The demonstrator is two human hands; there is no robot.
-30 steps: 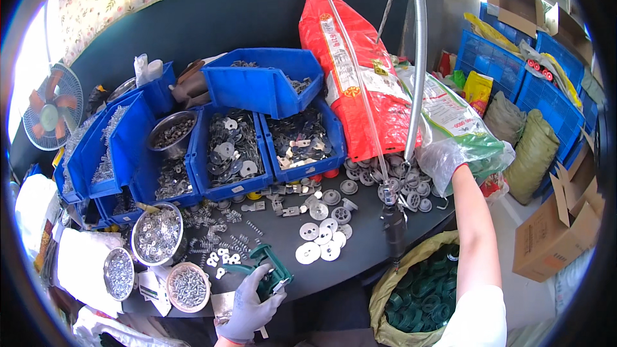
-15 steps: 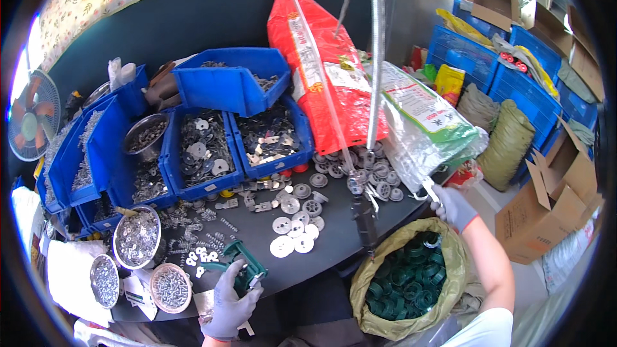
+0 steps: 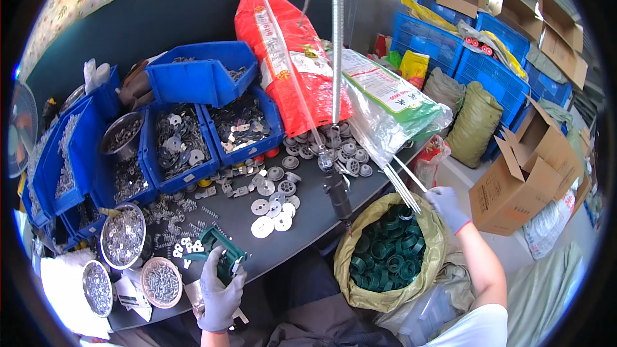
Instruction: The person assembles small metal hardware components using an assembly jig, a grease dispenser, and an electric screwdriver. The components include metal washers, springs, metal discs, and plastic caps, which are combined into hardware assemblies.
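My left hand (image 3: 220,292), in a grey glove, is closed around a dark green housing (image 3: 215,239) with a metal piece at its side, over the front edge of the table. Out to the right, my gloved right hand (image 3: 448,207) pinches the end of a thin white strip (image 3: 411,176). That strip runs back toward the clear, green-printed bag (image 3: 398,106), where several more white strips (image 3: 400,186) stick out of the mouth. Below them an olive woven sack (image 3: 345,276) stands open, filled with dark green rings (image 3: 388,254).
A black power screwdriver (image 3: 337,196) hangs above the table edge between my hands. Blue bins (image 3: 183,177) of metal parts line the back left, with bowls of screws (image 3: 162,283) and washers (image 3: 122,238) in front. Grey wheels and discs (image 3: 273,209) lie mid-table. A cardboard box (image 3: 524,186) stands right.
The view has swung to the right. My right hand has drawn a white strip out from the bag, and the other strips now reach farther over the sack. My left hand keeps the green housing.
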